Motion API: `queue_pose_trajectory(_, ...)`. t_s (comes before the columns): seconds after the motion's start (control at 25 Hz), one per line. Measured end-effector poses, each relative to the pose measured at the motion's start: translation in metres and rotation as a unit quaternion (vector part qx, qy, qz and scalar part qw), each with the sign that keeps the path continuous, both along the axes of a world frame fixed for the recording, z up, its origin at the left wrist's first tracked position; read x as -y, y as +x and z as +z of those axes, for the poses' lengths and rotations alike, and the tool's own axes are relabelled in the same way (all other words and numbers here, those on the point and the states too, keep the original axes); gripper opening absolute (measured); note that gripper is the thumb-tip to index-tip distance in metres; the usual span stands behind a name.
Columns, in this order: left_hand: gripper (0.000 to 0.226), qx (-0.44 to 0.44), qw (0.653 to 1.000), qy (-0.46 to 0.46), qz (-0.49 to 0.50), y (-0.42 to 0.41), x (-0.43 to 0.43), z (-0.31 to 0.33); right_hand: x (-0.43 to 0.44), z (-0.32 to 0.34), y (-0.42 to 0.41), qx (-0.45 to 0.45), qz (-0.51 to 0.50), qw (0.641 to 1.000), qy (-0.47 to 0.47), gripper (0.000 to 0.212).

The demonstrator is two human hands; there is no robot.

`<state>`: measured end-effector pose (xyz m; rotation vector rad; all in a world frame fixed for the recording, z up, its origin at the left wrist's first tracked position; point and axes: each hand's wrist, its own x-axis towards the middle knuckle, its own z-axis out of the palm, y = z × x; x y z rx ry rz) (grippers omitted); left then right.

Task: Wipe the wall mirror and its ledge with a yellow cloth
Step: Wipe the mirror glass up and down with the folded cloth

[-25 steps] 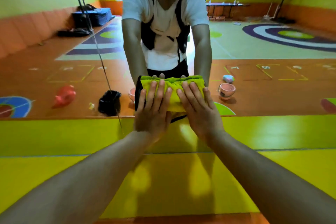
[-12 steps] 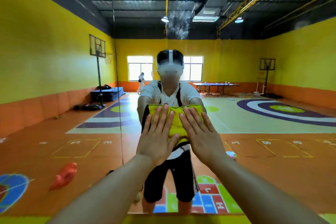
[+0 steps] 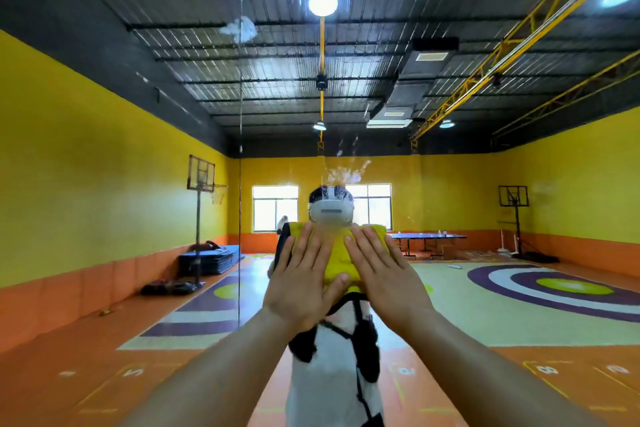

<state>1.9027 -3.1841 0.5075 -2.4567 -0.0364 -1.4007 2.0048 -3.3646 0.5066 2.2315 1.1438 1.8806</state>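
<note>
Yellow cloth (image 3: pixel 337 260) pressed flat on mirror (image 3: pixel 104 184) at head height by left hand (image 3: pixel 299 288) and right hand (image 3: pixel 384 279), fingers straight and spread. White smears (image 3: pixel 344 175) above remain, so upper glass looks undone; ledge out of view.

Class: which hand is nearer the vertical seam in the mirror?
Left. The left hand presses the yellow cloth a little to the right of the seam; the right hand presses it farther right.

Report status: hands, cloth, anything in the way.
Left hand, right hand flat, pressing yellow cloth on mirror. White smudges above cloth. No obstruction seen.
</note>
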Motion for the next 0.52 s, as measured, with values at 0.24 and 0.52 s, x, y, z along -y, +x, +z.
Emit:
queue_pose_trajectory(0.24, 0.075, 0.037, 0.999, 0.02, 0.007, 0.005, -0.008, 0.089, -0.002, 0.096, 0.007, 0.008, -0.021, 0.999, -0.026, 0.077)
queue_pose_trajectory(0.52, 0.078, 0.108, 0.994, 0.02, 0.018, 0.029, -0.009, 0.191, -0.002, 0.211, 0.019, 0.035, -0.022, 0.998, -0.038, 0.081)
